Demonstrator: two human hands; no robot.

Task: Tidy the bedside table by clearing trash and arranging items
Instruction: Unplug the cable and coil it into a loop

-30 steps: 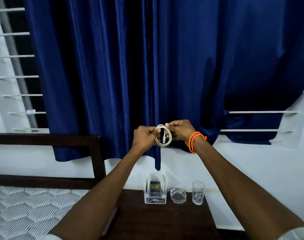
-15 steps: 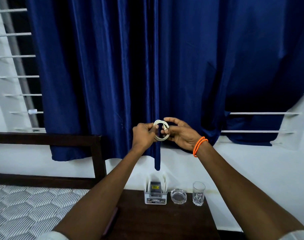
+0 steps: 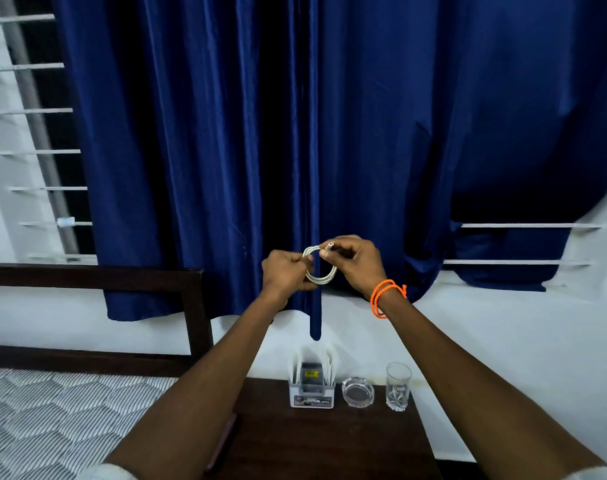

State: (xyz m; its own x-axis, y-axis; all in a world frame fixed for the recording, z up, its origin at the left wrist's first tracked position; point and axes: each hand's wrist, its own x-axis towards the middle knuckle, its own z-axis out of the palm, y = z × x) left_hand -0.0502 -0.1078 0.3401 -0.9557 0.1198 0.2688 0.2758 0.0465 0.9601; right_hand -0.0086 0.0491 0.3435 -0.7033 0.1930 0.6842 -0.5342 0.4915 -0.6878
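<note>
A white cable (image 3: 321,276) wound into a small coil hangs in the air in front of the blue curtain, high above the dark wooden bedside table (image 3: 329,441). My left hand (image 3: 284,273) pinches the coil's left side. My right hand (image 3: 359,263), with an orange band on the wrist, holds the cable's plug end at the top of the coil between thumb and fingers. Along the table's back edge stand a small white holder (image 3: 311,393) with a dark item and papers in it, a glass ashtray (image 3: 358,392) and a clear drinking glass (image 3: 398,386).
A bed with a grey patterned mattress (image 3: 63,417) and dark wooden headboard (image 3: 194,306) stands to the left of the table. A thin dark object (image 3: 222,441) lies at the table's left edge, partly hidden by my left arm. White wall and barred window lie behind.
My right hand turned over the coil, and its fingers now grip the plug end at the top. The coil stayed at about the same height between both hands.
</note>
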